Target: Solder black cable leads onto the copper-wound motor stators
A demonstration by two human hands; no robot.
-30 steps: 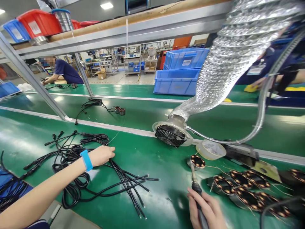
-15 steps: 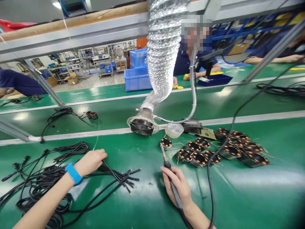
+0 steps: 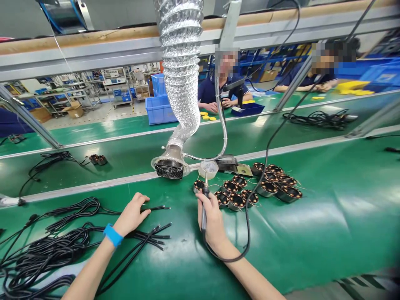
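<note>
My left hand [image 3: 133,214] is over the green bench with thumb and fingers apart. Beneath it runs a black cable [image 3: 158,208], its stripped end pointing right. Below that hand lies a bundle of cable ends [image 3: 156,237]. My right hand [image 3: 212,218] grips a soldering iron [image 3: 204,204] like a pen. The iron's tip points up at a round whitish tub [image 3: 208,170]; whether it touches is unclear. Just left of the iron sits a single copper-wound motor stator [image 3: 199,186], partly behind my fingertips. Several more stators [image 3: 236,201] stand to the right.
A fume extractor [image 3: 169,168] on a silver duct hangs ahead of my hands. The iron's cord [image 3: 248,225] loops around my right wrist. Coiled black cables [image 3: 53,250] cover the left side. Two people sit across the bench near a blue crate [image 3: 160,110] and yellow pieces.
The soldering iron has moved from the single stator to the round tub. My left hand has opened, and a cable end now lies apart from the bundle. The camera view has shifted right.
</note>
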